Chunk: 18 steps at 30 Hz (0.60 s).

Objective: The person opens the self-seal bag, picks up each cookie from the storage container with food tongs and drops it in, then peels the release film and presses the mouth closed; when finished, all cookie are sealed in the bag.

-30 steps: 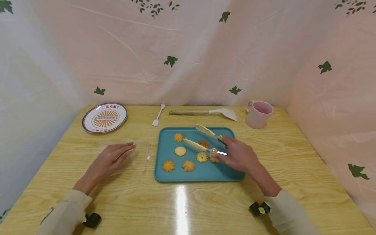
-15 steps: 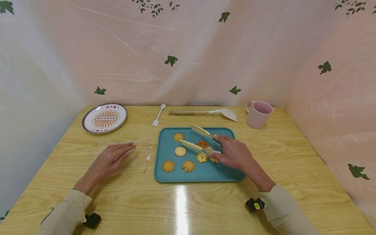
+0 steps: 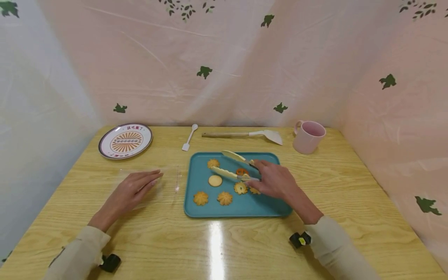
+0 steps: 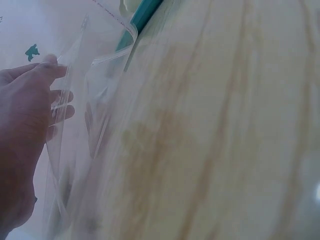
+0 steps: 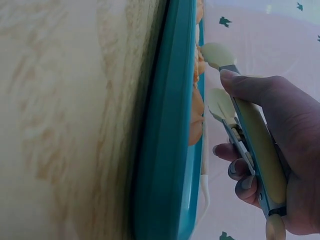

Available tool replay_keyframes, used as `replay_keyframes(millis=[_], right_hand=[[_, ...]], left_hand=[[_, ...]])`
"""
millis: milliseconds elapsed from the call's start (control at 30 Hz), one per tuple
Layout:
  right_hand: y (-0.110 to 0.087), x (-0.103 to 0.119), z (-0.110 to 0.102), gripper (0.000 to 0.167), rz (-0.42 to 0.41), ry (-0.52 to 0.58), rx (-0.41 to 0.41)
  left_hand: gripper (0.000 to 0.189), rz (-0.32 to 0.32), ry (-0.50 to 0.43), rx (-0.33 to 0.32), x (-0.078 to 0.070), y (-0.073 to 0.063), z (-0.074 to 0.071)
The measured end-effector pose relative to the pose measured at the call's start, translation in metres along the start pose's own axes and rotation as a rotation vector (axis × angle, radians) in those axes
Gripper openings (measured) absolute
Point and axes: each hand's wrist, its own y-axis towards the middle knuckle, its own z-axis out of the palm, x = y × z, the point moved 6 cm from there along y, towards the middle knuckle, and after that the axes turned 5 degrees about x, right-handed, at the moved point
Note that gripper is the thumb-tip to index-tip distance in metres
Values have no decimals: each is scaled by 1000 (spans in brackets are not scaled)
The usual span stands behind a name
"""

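Observation:
My right hand (image 3: 274,179) grips a pair of tongs (image 3: 227,173) with cream tips and metal arms. The tips stand spread apart over the blue tray (image 3: 238,212), with nothing between them. The lower tip is beside a flower-shaped cookie (image 3: 212,163) and above a round cookie (image 3: 215,181). A pretzel (image 3: 241,171) is partly covered by the tongs, and the right hand hides part of another cookie (image 3: 254,190). Left of the tray, my left hand (image 3: 131,190) holds a clear zip bag (image 4: 75,125); its fingers show through the plastic in the left wrist view.
At the back stand a patterned plate (image 3: 126,140) on the left and a pink mug (image 3: 308,137) on the right. A small white spatula (image 3: 189,137) and a wooden-handled turner (image 3: 241,134) lie between them. A pale curtain hangs behind the table.
My right hand has moved the tongs leftward and slightly toward me over the tray, their tips still apart. My left hand and the cookies have not moved.

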Motion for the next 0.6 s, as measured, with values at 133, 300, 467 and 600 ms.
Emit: replay_keyframes(millis=[133,300,467,600], right_hand=[[2,2,0,69,-8,-3,0],[6,3,0,69,-13,1,9],[8,4,0,68,-16,-8,23],[10,5,1,66,-36,-17,29]], left_hand=[[40,6,3,-5,0,0,0],[39,7,12,-4,1,-1,0],[40,12,6,-12,0,-1,0],[42,13,0,-17,-2,-1,-1]])
